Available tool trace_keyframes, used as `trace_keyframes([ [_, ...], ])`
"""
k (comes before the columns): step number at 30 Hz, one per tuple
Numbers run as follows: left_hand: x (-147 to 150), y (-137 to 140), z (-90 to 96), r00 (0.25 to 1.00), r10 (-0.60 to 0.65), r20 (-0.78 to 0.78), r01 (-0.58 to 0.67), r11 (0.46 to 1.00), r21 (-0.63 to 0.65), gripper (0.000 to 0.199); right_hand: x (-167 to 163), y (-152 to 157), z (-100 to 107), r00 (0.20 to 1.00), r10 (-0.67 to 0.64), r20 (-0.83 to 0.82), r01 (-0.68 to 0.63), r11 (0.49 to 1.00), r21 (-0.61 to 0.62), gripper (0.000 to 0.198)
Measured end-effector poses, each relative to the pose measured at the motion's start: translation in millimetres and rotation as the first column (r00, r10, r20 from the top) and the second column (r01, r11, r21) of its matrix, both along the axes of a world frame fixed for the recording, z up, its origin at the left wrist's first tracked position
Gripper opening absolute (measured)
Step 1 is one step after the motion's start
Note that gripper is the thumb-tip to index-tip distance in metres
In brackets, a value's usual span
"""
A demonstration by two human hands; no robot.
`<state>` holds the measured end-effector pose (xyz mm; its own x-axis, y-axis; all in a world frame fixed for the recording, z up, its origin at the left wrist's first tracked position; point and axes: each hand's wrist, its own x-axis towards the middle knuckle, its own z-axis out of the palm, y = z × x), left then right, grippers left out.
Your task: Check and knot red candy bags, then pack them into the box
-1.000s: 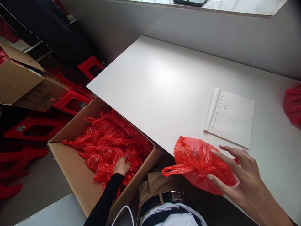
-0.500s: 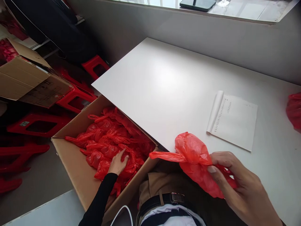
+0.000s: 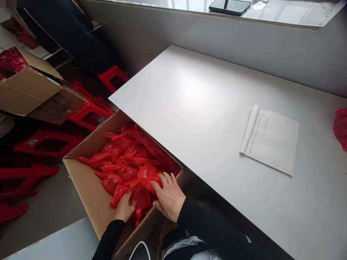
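A cardboard box (image 3: 88,184) at my lower left holds a heap of knotted red plastic bags (image 3: 111,180). My right hand (image 3: 169,196) reaches over the box's near edge, its spread fingers lying against a red plastic bag (image 3: 148,175) on top of the heap. My left hand (image 3: 125,208) is down in the box, touching the bags. Its thumb stands apart from the fingers, whose tips are partly hidden among the red plastic. What the bags contain cannot be made out.
A white table (image 3: 195,108) borders the box; a notepad (image 3: 271,141) lies on it, and another red bag (image 3: 341,128) sits at its right end. A phone (image 3: 230,6) rests on the ledge. Red stools (image 3: 51,144), another cardboard box (image 3: 40,94) and a person in dark clothes (image 3: 73,32) are at left.
My right hand has carried its red bag from above the table's edge leftward and down onto the heap in the box. My left hand has shifted slightly toward me.
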<state>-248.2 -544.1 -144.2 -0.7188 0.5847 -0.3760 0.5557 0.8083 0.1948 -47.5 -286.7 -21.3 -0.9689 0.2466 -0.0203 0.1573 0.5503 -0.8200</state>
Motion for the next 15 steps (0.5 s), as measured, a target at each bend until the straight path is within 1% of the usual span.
trace_keyframes([
  [1, -2, 5, 2.0, 0.999, 0.028, -0.025, -0.028, 0.999, 0.026, 0.037, 9, 2, -4, 1.000, 0.023, 0.019, -0.023, 1.000, 0.011, 0.050],
  [2, -3, 13, 3.5, 0.997, 0.057, -0.055, -0.054, 0.997, 0.053, 0.040, 21, 8, -4, 0.998, 0.046, 0.040, -0.047, 0.999, 0.012, 0.055],
  [4, -2, 31, 4.0, 0.991, 0.092, -0.099, -0.082, 0.991, 0.108, 0.045, 48, 26, 6, 0.996, 0.058, 0.067, -0.056, 0.998, -0.032, 0.051],
  [6, 2, 55, -0.6, 0.993, 0.059, -0.100, -0.043, 0.987, 0.157, 0.047, 74, 46, 23, 0.997, -0.017, 0.081, 0.027, 0.993, -0.115, 0.041],
  [8, 9, 77, -9.6, 0.997, -0.043, -0.069, 0.056, 0.980, 0.188, 0.047, 98, 62, 40, 0.987, -0.133, 0.092, 0.149, 0.970, -0.193, 0.034],
  [10, 15, 92, -19.3, 0.985, -0.175, -0.016, 0.175, 0.967, 0.187, 0.041, 122, 73, 52, 0.964, -0.248, 0.094, 0.264, 0.931, -0.254, 0.029],
  [12, 18, 97, -25.5, 0.959, -0.279, 0.046, 0.270, 0.951, 0.149, 0.029, 147, 83, 59, 0.923, -0.371, 0.106, 0.386, 0.879, -0.282, 0.025],
  [14, 18, 99, -26.3, 0.938, -0.336, 0.081, 0.328, 0.939, 0.103, 0.021, 171, 94, 61, 0.846, -0.518, 0.129, 0.533, 0.807, -0.256, 0.023],
  [15, 18, 103, -25.5, 0.931, -0.356, 0.079, 0.349, 0.933, 0.091, 0.020, 182, 101, 61, 0.796, -0.590, 0.136, 0.604, 0.762, -0.231, 0.022],
])
